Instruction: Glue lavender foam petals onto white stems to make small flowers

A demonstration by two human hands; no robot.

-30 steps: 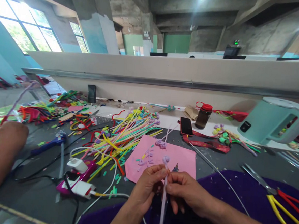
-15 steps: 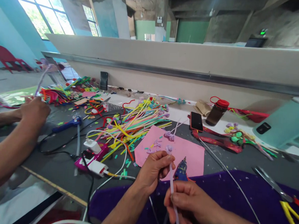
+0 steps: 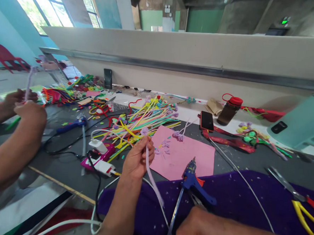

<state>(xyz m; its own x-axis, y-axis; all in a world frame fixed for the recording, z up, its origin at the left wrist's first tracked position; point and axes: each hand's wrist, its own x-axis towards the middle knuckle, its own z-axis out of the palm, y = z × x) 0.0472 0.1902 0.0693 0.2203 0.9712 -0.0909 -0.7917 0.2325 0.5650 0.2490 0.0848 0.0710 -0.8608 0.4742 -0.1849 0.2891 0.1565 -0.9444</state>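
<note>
My left hand [image 3: 139, 157] pinches a lilac pipe-cleaner flower [image 3: 144, 131] just below its head; its stem [image 3: 153, 179] hangs down to the right. At the bottom edge, my right hand [image 3: 196, 228] is curled with the knuckles up; its fingertips and anything in them are hidden. Just above it lies a blue glue gun [image 3: 195, 183], nozzle pointing away, with a clear glue stick [image 3: 174, 214] out of its back. A pink sheet [image 3: 170, 168] carries short lilac cut pieces [image 3: 164, 146] and another lilac pipe-cleaner piece [image 3: 178, 136].
A heap of pipe cleaners [image 3: 151, 119] lies beyond. Left are a power strip [image 3: 101, 160], cables and a second glue gun [image 3: 71, 124]. Scissors [image 3: 288, 185] lie right on purple cloth [image 3: 234, 193], with a phone [image 3: 207, 121] and bottle [image 3: 229, 111] behind. A co-worker's hands [image 3: 27, 106] work at left.
My left hand has moved left and up with the flower. My right hand has let go of the stem and dropped to the bottom edge, uncovering the glue gun.
</note>
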